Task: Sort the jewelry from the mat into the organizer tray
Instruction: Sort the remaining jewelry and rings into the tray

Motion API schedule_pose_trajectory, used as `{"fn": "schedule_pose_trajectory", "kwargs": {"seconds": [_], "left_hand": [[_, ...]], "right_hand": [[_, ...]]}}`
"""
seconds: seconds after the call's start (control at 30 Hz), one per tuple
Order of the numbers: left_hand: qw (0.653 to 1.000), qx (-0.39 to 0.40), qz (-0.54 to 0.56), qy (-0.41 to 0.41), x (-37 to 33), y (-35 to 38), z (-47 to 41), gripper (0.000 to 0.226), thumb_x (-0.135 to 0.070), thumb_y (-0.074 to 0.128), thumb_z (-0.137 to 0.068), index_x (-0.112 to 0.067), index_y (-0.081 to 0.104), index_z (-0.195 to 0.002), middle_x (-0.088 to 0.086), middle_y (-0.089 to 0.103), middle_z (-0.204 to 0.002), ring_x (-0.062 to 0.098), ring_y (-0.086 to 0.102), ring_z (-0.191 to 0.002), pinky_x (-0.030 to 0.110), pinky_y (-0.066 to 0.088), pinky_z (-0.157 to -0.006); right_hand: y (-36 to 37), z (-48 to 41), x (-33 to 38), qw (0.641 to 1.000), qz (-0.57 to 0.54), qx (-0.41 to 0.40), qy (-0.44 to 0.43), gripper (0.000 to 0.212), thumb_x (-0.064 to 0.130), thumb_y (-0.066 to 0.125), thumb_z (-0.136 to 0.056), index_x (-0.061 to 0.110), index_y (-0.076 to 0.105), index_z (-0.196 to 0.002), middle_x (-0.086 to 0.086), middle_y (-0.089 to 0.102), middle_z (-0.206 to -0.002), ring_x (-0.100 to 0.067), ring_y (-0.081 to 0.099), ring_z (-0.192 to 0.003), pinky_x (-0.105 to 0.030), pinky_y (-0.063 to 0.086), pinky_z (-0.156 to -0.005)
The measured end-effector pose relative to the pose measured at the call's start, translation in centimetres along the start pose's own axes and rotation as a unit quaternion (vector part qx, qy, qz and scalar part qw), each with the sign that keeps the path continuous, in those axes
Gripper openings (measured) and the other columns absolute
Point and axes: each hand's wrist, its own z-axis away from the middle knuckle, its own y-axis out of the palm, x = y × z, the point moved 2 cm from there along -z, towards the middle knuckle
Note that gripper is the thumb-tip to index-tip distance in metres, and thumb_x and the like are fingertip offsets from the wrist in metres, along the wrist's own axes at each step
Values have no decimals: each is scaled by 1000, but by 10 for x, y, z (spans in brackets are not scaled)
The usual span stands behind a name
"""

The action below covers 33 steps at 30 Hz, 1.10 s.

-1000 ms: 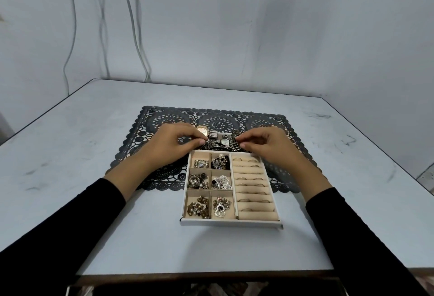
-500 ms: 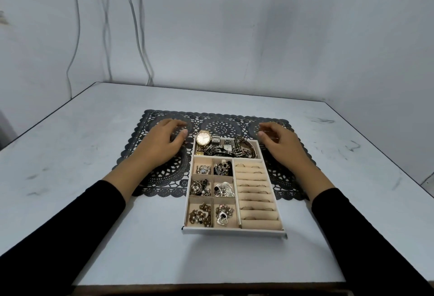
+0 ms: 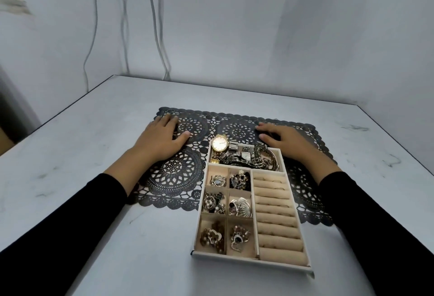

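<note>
A beige organizer tray [image 3: 251, 261] lies partly on a black lace mat [image 3: 173, 178]. Its far compartment holds a gold watch [image 3: 219, 143] and a tangle of bracelets [image 3: 258, 159]. Several small left cells hold brooches and earrings [image 3: 239, 206]. The right side has padded ring rolls [image 3: 276, 211] with rings tucked in. My left hand [image 3: 159, 139] rests flat on the mat left of the tray, holding nothing. My right hand [image 3: 285, 142] lies flat on the mat at the tray's far right corner, also holding nothing. I see no loose jewelry on the mat.
The pale table [image 3: 70, 155] has scuff marks and a near edge at the bottom. A wall [image 3: 258, 37] with hanging cables [image 3: 152, 26] stands behind the table. A dark opening [image 3: 14, 112] shows at the left.
Both hands have drawn away from the watch compartment and spread outwards onto the mat, fingers flattening. The view has shifted closer to the tray.
</note>
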Motion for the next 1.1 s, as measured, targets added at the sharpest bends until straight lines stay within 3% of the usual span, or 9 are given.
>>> {"fn": "schedule_pose_trajectory", "kwargs": {"seconds": [0.07,0.2,0.37,0.6,0.9,1.1], "left_hand": [[1000,9,-4,1,3,0,-3,73,-61,31,-97,-21,16,-156,4,8,-164,25,8,-151,39,8,-123],[999,27,-14,10,6,-1,-8,71,-59,29,-99,-21,12,-157,1,4,-164,22,4,-151,38,5,-122],[1000,21,-4,6,12,-4,-11,69,-56,28,-100,-21,12,-157,-1,5,-164,19,5,-151,35,5,-123],[999,-23,41,-25,13,-7,-1,68,-55,37,-98,-18,24,-154,-1,16,-163,17,15,-149,35,17,-120],[991,-82,84,-59,18,-10,5,62,-49,49,-95,-17,40,-147,-2,34,-156,17,34,-142,34,31,-112],[989,-85,98,-64,19,-11,5,62,-48,51,-94,-17,42,-146,-3,35,-156,16,36,-141,33,32,-112]], "right_hand": [[4,-15,3,1000,8,17,-13,36,34,55,-95,33,55,-131,8,49,-142,-10,39,-135,-28,28,-111],[11,-43,15,997,17,54,-45,36,35,54,-95,34,55,-132,12,46,-143,-9,42,-132,-24,28,-108],[19,-77,37,990,16,118,-81,38,38,56,-94,35,55,-132,16,47,-142,-8,44,-130,-29,31,-110],[42,-118,88,975,33,165,-147,38,36,59,-92,33,57,-130,10,52,-139,-9,47,-124,-21,32,-99],[73,-152,132,963,47,178,-198,42,34,58,-93,29,53,-135,8,52,-140,-12,46,-127,-26,32,-106],[83,-160,141,957,57,170,-229,38,29,53,-96,25,54,-135,6,46,-145,-12,42,-132,-19,24,-104]]}}
